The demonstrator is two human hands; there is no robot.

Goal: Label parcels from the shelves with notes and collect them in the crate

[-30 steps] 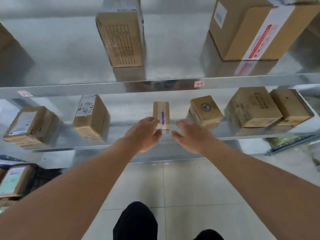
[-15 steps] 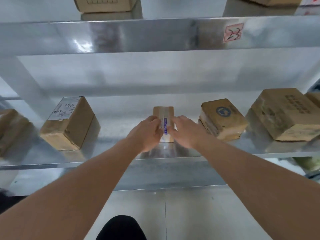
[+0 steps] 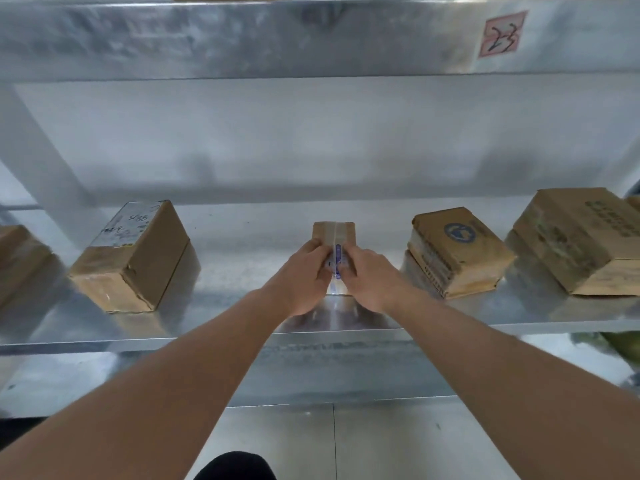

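A small taped cardboard parcel point(image 3: 335, 233) with a blue-printed strip stands on the metal shelf point(image 3: 242, 327) straight ahead. My left hand point(image 3: 304, 275) grips its left side and my right hand point(image 3: 367, 278) grips its right side, fingers curled over the top. The parcel's lower half is hidden behind my hands. No crate or notes are in view.
Other cardboard parcels share the shelf: one with a white label point(image 3: 135, 258) at left, another at the far left edge point(image 3: 17, 258), one with a blue logo point(image 3: 457, 251) and a larger one point(image 3: 578, 240) at right. The shelf above carries a tag point(image 3: 502, 34) reading 23. Tiled floor lies below.
Both hands reached in from either side and closed around the small parcel. The view moved nearer to the shelf and lower.
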